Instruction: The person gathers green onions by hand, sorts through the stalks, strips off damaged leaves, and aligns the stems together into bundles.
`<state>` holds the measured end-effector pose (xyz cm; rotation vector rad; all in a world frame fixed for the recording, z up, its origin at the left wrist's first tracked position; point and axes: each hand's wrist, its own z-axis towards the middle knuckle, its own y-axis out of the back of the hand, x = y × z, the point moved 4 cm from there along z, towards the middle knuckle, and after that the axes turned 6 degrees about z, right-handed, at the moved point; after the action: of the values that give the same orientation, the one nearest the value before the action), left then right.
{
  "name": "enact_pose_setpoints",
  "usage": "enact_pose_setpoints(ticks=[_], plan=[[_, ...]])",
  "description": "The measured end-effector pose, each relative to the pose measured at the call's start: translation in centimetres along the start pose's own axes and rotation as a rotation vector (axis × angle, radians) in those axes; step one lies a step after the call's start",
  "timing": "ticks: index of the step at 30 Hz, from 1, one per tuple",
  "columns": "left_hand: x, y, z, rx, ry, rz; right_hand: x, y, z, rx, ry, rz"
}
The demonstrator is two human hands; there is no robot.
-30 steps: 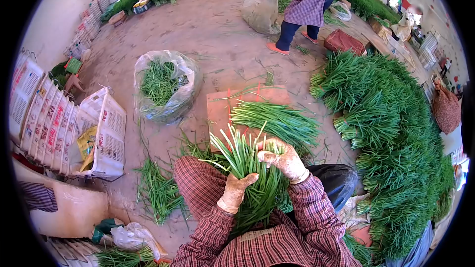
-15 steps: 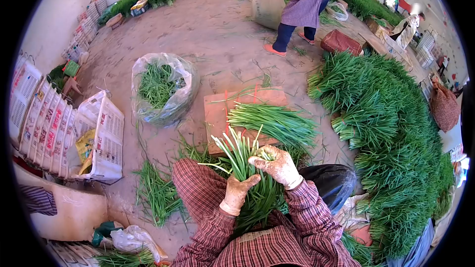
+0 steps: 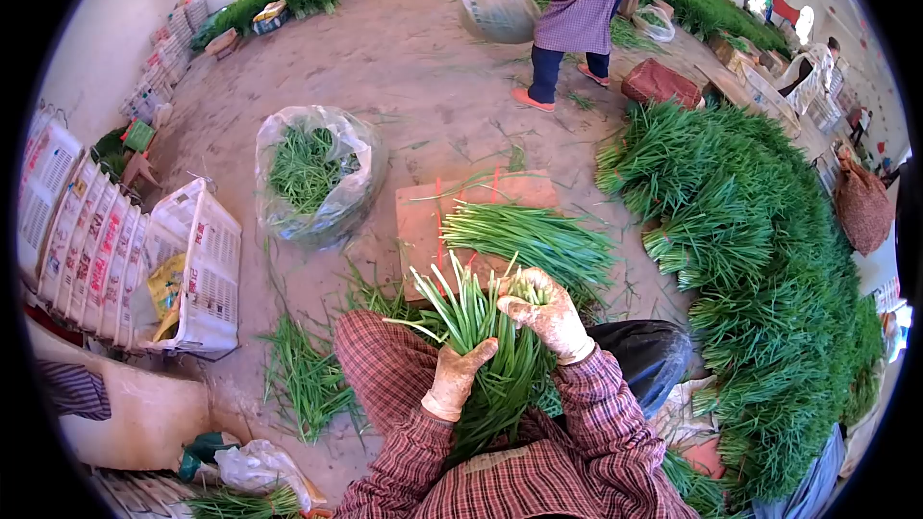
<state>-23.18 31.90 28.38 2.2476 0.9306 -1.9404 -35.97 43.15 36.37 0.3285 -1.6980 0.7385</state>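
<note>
My gloved left hand [image 3: 460, 380] is wrapped around a loose bunch of green chives [image 3: 500, 375] above my lap, their pale stem ends pointing away from me. At the bunch's right side, my gloved right hand [image 3: 546, 315] pinches several stems with thumb and fingers. Just beyond the hands, a trimmed pile of chives [image 3: 529, 235] lies across a wooden board [image 3: 415, 226] on the floor. Red ties [image 3: 439, 231] stretch over the board, partly under the pile.
A clear plastic bag [image 3: 370, 173] of loose greens stands ahead left. White crates [image 3: 216, 274] are stacked at the left. Tied chive bundles [image 3: 769, 308] form a large heap on the right. Farther off, a person in a checked smock [image 3: 577, 5] handles a big translucent bag [image 3: 495, 5].
My right hand has shifted slightly right, drawing a little away from the left hand. Across the room, the person has lifted and swung the large bag leftward.
</note>
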Motion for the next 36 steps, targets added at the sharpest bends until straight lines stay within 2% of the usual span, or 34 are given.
enact_pose_setpoints(ticks=[3, 5, 9, 13, 16, 20, 23, 25, 26, 27, 28, 30, 31, 32, 33, 34, 35, 36], plan=[[0.7, 0.2, -0.2, 0.086, 0.076, -0.030, -0.2, -0.3, 0.0, 0.080, -0.054, 0.001], [0.7, 0.4, -0.2, 0.103, 0.072, -0.031, 0.8, -1.3, -0.4, 0.150, -0.082, 0.119], [0.6, 0.5, -0.2, 0.118, 0.078, -0.032, -0.2, -0.5, -0.5, 0.151, -0.126, -0.019], [-0.8, -0.1, -0.8, 0.134, 0.060, -0.100, -1.1, 0.4, -0.6, 0.080, -0.170, 0.036], [-1.9, -0.3, -0.6, 0.183, 0.110, -0.200, -1.2, 0.6, -0.8, 0.102, -0.144, -0.047], [-1.4, -0.4, 0.3, 0.133, 0.122, -0.250, -1.2, -0.6, -1.1, 0.200, -0.168, 0.024], [-0.5, 0.5, 1.0, 0.014, 0.102, -0.203, -1.9, -0.4, -1.3, 0.226, -0.105, -0.063], [-1.3, 1.2, 1.1, 0.032, 0.097, -0.429, 0.0, -0.7, -2.3, 0.285, -0.041, 0.126], [-1.1, 2.0, 1.6, -0.013, 0.060, -0.461, -0.8, 0.4, -2.4, 0.258, -0.018, 0.075], [-0.7, 3.0, 2.3, -0.073, 0.071, -0.516, -0.7, 1.1, -2.8, 0.289, 0.069, 0.179], [-1.0, 4.1, 3.0, -0.148, 0.030, -0.446, 0.3, 1.6, -3.5, 0.312, 0.159, 0.267], [-0.6, 7.0, 4.2, -0.298, -0.026, -0.296, 4.1, 2.4, -4.9, 0.570, 0.431, 0.589], [0.6, 8.6, 4.9, -0.358, -0.046, -0.174, 5.4, 4.0, -5.7, 0.723, 0.556, 0.549], [0.0, 8.1, 4.8, -0.294, -0.033, -0.075, 7.9, 3.1, -5.7, 0.831, 0.591, 0.556], [-0.9, 7.2, 4.4, -0.221, -0.019, 0.026, 8.8, 2.8, -5.9, 0.775, 0.567, 0.519], [-1.1, 5.9, 4.1, -0.144, -0.013, -0.011, 9.7, 2.4, -6.1, 0.722, 0.540, 0.483], [-1.7, 4.4, 3.4, -0.030, -0.029, 0.013, 8.9, 2.7, -6.6, 0.511, 0.444, 0.403], [-2.4, 3.3, 3.0, 0.034, -0.036, -0.041, 7.8, 2.3, -5.8, 0.405, 0.374, 0.283]])
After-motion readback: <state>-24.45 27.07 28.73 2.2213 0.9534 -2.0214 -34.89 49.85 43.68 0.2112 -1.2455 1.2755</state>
